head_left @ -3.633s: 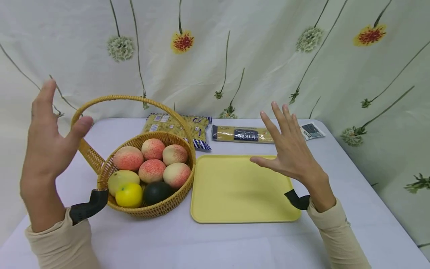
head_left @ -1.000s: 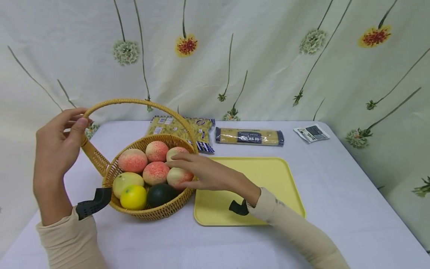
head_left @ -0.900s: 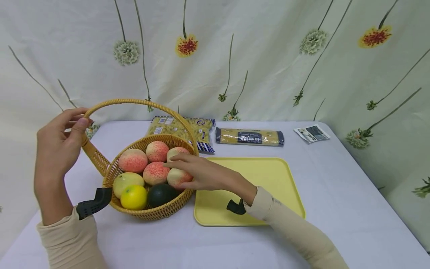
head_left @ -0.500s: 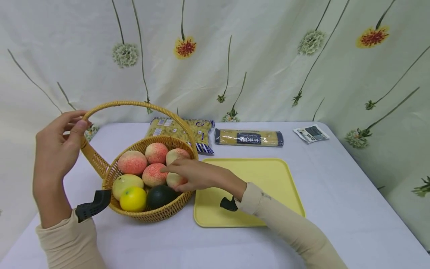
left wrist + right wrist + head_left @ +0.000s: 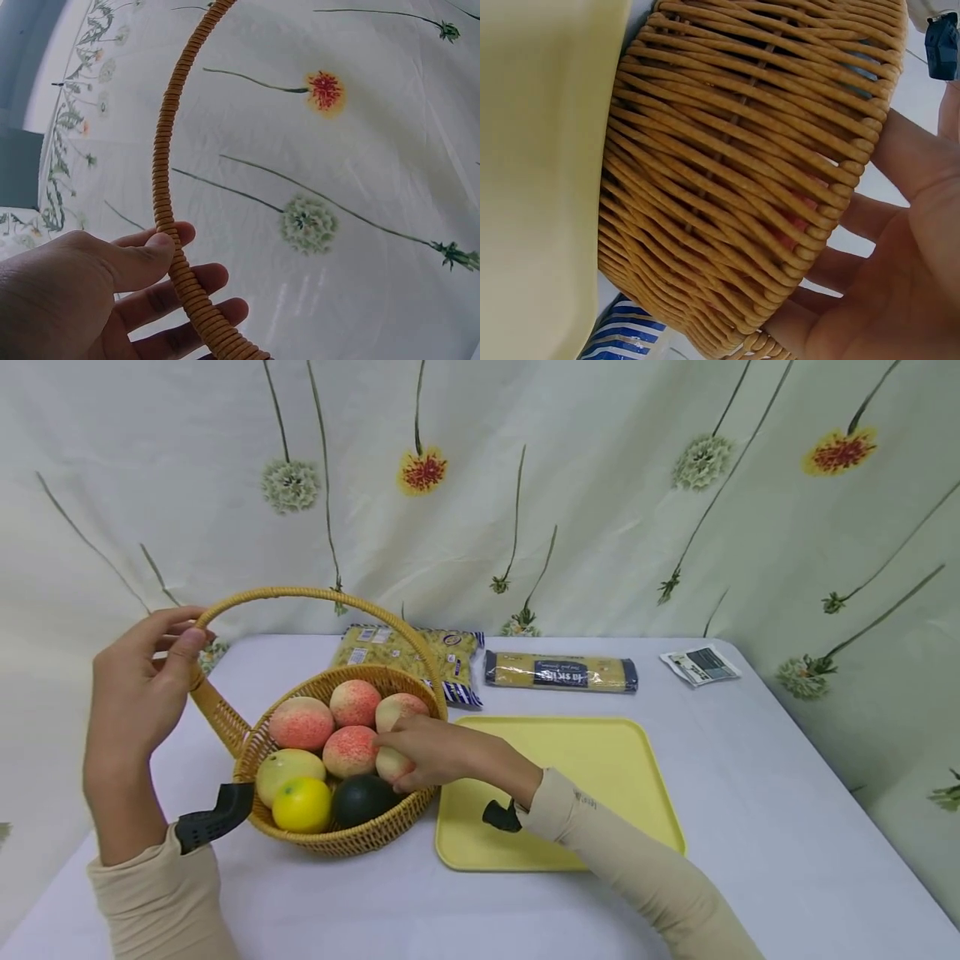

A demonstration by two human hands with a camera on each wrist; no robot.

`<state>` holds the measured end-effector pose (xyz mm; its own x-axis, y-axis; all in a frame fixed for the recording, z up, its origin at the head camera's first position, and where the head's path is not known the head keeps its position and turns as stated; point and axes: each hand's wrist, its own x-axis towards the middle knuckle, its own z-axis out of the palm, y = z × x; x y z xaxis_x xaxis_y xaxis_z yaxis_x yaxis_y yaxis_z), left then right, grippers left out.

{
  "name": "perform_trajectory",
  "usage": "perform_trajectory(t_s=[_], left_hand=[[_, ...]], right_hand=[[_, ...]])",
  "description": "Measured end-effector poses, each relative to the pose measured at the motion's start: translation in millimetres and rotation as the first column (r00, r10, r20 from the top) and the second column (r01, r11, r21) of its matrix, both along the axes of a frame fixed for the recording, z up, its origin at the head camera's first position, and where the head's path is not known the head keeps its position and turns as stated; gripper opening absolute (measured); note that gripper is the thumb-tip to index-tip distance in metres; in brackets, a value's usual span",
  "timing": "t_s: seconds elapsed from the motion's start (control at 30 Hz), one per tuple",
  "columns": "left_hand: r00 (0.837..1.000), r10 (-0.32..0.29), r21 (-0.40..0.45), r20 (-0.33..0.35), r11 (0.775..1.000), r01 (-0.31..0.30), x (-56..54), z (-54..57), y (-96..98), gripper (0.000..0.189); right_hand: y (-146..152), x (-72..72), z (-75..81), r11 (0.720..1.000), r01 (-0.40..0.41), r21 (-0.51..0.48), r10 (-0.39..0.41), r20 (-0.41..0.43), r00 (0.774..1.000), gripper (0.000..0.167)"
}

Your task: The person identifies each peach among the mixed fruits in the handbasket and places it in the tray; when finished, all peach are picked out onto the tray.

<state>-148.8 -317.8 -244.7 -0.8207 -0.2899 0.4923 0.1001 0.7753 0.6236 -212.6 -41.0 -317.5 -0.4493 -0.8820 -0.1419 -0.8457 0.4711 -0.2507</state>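
Note:
A wicker basket [image 5: 341,842] holds several peaches, among them a red one [image 5: 351,752], plus a yellow-green fruit [image 5: 291,775], a yellow lemon-like fruit [image 5: 302,805] and a dark green avocado-like fruit [image 5: 363,800]. My left hand [image 5: 142,685] pinches the left side of the basket's arched handle [image 5: 171,142] between thumb and fingers. Over the basket's right rim [image 5: 847,172] reaches my right hand [image 5: 438,750], its thumb and fingers curled about the pale peach [image 5: 392,763] at the right, which they partly cover. In the right wrist view the weave hides the fingertips.
A yellow tray [image 5: 562,793] lies directly right of the basket. Behind stand a pasta bag [image 5: 405,652], a spaghetti pack [image 5: 561,672] and a small white sachet [image 5: 701,665]. A floral curtain [image 5: 585,485] backs the white-covered table [image 5: 360,910].
Both hands were raised and apart from everything at first. The left took hold of the handle; the right moved left over the tray into the basket, and its fingers have closed around the peach.

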Motion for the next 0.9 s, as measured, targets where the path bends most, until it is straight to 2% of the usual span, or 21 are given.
perform_trajectory(t_s=[0.17,0.3,0.73,0.9], left_hand=[[1.000,-0.001,-0.006,-0.001,1.000,0.001,-0.9,-0.1,1.2,0.038],[1.000,-0.001,-0.007,0.009,1.000,0.001,-1.2,0.0,2.1,0.038],[1.000,-0.001,-0.016,0.018,1.000,0.001,-0.5,-1.8,1.8,0.040],[1.000,0.007,-0.024,0.013,1.000,-0.007,0.7,-1.1,0.0,0.040]], right_hand=[[0.4,1.4,-1.1,1.000,0.021,-0.005,-0.021,-0.020,1.000,0.048],[1.1,3.0,-0.6,0.999,0.044,-0.003,-0.044,-0.015,0.999,0.045],[3.2,6.4,-1.2,0.999,0.039,-0.005,-0.040,-0.069,0.997,0.055],[4.7,9.2,0.4,0.999,0.021,-0.040,-0.027,-0.141,0.990,0.059]])
